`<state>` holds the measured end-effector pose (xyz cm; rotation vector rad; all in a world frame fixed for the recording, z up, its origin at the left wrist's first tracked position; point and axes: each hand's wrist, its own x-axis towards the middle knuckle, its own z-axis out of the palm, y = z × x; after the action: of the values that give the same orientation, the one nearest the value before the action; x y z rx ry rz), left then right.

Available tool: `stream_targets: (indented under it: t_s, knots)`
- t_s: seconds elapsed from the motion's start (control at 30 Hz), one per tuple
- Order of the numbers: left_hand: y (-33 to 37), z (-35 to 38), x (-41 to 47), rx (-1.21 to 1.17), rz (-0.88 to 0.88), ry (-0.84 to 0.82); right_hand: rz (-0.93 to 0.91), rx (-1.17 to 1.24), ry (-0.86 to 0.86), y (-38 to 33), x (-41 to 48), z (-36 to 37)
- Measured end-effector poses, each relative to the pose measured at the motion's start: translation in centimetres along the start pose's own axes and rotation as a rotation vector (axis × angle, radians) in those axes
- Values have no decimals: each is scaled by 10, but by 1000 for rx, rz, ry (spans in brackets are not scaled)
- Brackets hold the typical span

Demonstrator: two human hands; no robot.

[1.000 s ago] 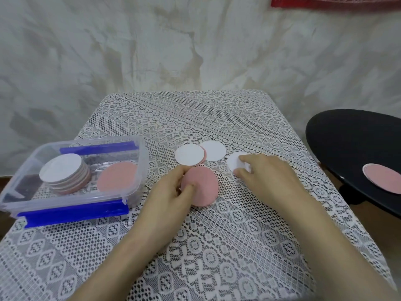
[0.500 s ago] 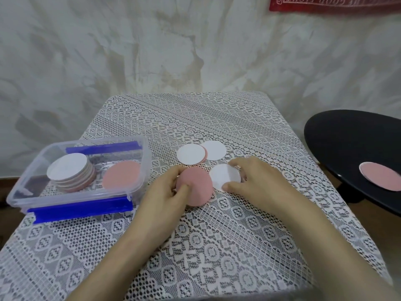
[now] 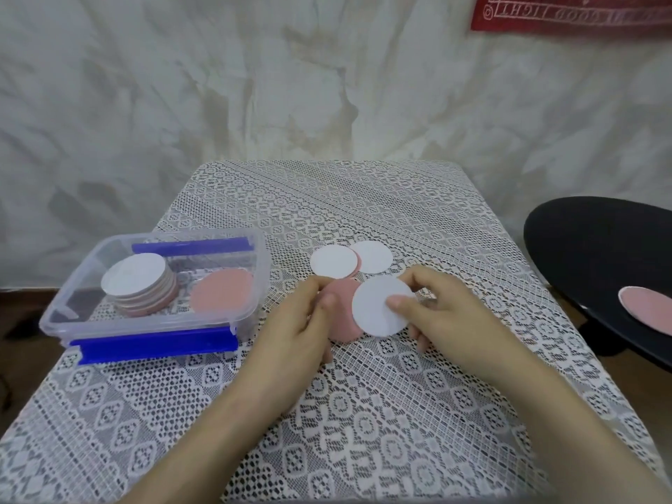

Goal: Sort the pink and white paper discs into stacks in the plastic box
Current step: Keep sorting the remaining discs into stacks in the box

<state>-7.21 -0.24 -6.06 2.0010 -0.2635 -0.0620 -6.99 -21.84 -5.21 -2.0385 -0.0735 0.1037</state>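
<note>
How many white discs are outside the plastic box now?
3. The left white disc and the right white disc lie on the cloth; the right hand pinches the held white disc over the pink disc in the left hand. More may hide beneath.

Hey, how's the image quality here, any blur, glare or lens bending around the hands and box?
Head view: soft, even light, faint shadows under the left hand and right hand. Head view: the pink disc and white disc they hold look slightly soft, the red banner blurrier. Head view: mild sheen on the plastic box, no hard glare; the table edges bow from the wide lens.
</note>
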Motion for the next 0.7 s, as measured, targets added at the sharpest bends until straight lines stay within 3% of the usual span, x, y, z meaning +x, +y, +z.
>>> stream_targets:
  t_s: [0.13,0.23,0.43,0.7]
  knots:
    - [2,7,-4,14,71,-90,-14,27,-45,-3,-4,14]
    - [-1,9,-3,131,120,-54,-71,-28,-25,-6,-7,19]
    - [0,6,-3,392,206,23,-190,-373,28,-8,-11,16]
    - [-2,5,-1,366,267,24,-252,-460,47,-11,-13,21]
